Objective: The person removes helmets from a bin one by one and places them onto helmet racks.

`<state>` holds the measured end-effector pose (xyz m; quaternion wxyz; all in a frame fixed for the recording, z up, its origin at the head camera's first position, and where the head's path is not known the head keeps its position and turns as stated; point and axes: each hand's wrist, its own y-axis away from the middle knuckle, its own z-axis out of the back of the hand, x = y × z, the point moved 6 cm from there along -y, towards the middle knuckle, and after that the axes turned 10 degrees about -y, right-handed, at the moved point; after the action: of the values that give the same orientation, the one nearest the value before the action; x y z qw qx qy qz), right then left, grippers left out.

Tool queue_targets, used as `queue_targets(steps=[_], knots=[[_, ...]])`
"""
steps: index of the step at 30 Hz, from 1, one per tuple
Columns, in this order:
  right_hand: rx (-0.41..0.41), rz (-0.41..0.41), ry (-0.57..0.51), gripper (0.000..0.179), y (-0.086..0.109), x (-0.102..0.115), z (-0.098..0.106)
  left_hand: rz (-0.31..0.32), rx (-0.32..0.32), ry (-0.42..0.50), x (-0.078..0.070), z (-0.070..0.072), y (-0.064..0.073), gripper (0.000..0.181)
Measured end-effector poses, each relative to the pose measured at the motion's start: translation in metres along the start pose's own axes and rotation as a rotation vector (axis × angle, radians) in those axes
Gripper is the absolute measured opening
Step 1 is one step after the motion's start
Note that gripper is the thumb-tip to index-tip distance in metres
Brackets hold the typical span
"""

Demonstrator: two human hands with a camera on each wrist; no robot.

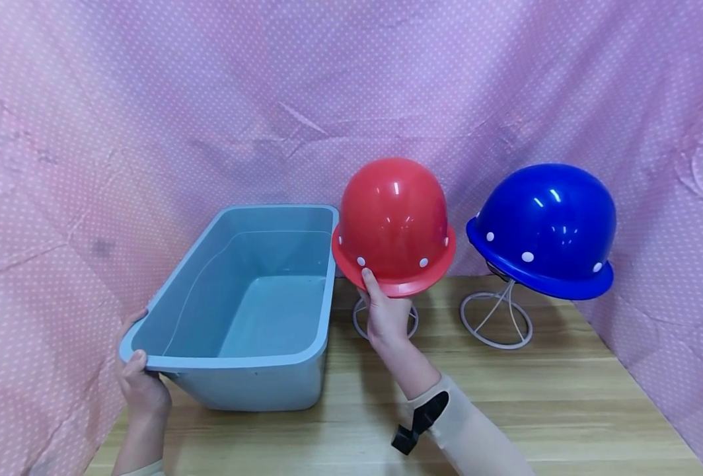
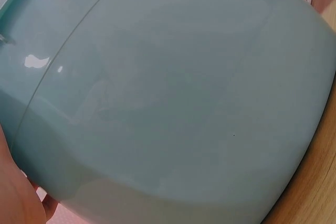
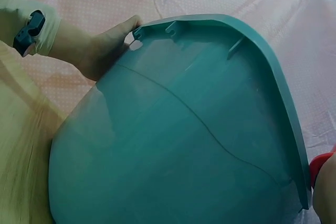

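Note:
A blue-grey plastic tub (image 1: 312, 360) stands on the left of the table. My left hand (image 1: 143, 387) grips its near left corner, thumb over the rim; in the left wrist view the tub's outer wall (image 2: 173, 93) fills most of the picture. In the head view my right hand (image 1: 387, 317) holds a red hard hat (image 1: 394, 218) by its front brim, thumb on top and the other fingers hidden beneath. The hat is upright above a white wire stand (image 1: 413, 320), beside the tub's right rim. Whether it still touches the stand is hidden.
A blue hard hat (image 1: 548, 225) sits tilted on a second white wire stand (image 1: 526, 330) at the right. Beneath everything is a wood-grain table (image 1: 554, 410). Pink dotted cloth (image 1: 351, 79) hangs behind and along both sides.

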<state>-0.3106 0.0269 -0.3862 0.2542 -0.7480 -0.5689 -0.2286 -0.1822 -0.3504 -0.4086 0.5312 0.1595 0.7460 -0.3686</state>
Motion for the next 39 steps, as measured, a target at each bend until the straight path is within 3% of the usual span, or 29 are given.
queue_targets(steps=[7, 22, 29, 34, 37, 39], knots=[[0.067, -0.030, -0.004, 0.068, 0.000, 0.000, -0.002, -0.004, 0.000, -0.012, 0.000, -0.001, 0.002, 0.067], [0.088, -0.136, -0.028, 0.061, 0.005, 0.001, -0.005, 0.020, -0.028, -0.032, 0.001, 0.008, 0.000, 0.066], [0.171, -0.154, -0.011, 0.058, 0.004, 0.006, -0.004, 0.011, 0.011, -0.060, -0.001, 0.005, -0.003, 0.066], [0.305, -0.132, 0.056, 0.056, 0.005, 0.017, 0.002, -0.076, 0.083, -0.043, -0.007, 0.004, -0.009, 0.065], [0.366, -0.123, 0.135, 0.053, 0.006, 0.026, 0.012, -0.207, 0.123, 0.000, -0.017, 0.008, -0.017, 0.059], [0.408, -0.126, 0.248, 0.048, 0.006, 0.034, 0.021, -0.315, 0.136, -0.057, -0.028, 0.012, -0.023, 0.056]])
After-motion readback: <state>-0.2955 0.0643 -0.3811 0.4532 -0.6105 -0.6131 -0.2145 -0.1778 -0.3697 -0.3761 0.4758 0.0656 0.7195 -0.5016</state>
